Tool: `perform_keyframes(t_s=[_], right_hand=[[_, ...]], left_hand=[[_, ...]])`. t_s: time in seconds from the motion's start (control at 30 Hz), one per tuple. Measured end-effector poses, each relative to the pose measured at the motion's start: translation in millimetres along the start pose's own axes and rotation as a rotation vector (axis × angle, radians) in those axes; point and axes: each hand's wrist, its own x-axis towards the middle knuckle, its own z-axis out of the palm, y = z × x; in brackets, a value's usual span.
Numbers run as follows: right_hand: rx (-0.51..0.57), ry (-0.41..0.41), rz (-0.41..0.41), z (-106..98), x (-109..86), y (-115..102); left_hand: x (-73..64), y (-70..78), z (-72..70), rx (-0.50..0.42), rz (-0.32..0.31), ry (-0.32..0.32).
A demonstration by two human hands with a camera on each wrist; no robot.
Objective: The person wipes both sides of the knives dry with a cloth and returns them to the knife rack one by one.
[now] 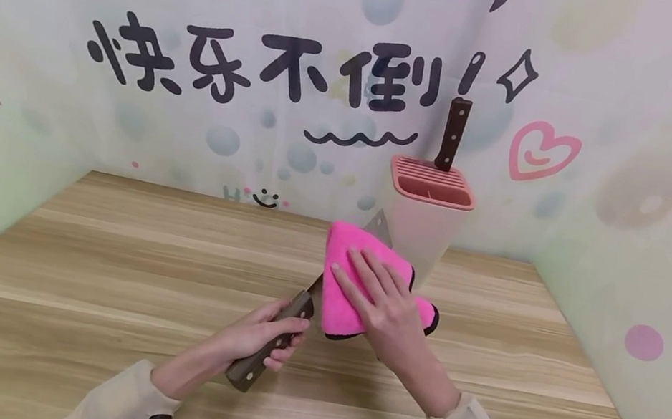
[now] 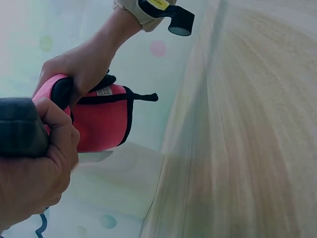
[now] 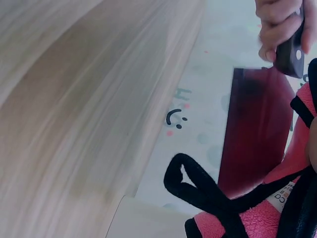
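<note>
My left hand (image 1: 268, 337) grips the dark brown riveted handle of a cleaver (image 1: 261, 358), its blade slanting up and away to the right. In the right wrist view the broad rectangular blade (image 3: 255, 129) shows, reflecting pink. A bright pink cloth (image 1: 341, 297) with black edging lies folded over the blade, hiding most of it in the head view; the far corner peeks out beyond. My right hand (image 1: 389, 311) holds this cloth against the blade, fingers spread along its upper face. A black loop (image 3: 183, 178) hangs from the cloth's edge.
Behind the cloth stands a white knife holder (image 1: 418, 229) with a pink slotted top, near the back wall. A second knife (image 1: 454, 134) sticks up from it by its brown handle. The wood-grain table (image 1: 139, 260) is enclosed by printed walls at the back and sides.
</note>
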Motion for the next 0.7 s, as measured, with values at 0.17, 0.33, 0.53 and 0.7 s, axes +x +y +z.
perform_keyframes(t_s=[0.17, 0.33, 0.53, 0.7], right_hand=[[-0.058, -0.022, -0.052, -1.7, 3.3, -4.8], [-0.089, -0.081, -0.117, -3.9, 4.5, -7.0], [-0.061, -0.179, -0.179, -5.4, 5.1, -6.6], [-0.054, -0.253, -0.209, -6.0, 6.7, -6.3]], left_hand=[[-0.5, 0.6, -0.2, 0.006, 0.014, 0.001], [0.0, 0.6, 0.2, 0.026, 0.020, 0.035], [1.2, 1.9, -0.3, -0.006, 0.032, 0.061], [3.1, -0.1, -3.2, 0.038, 0.049, 0.084]])
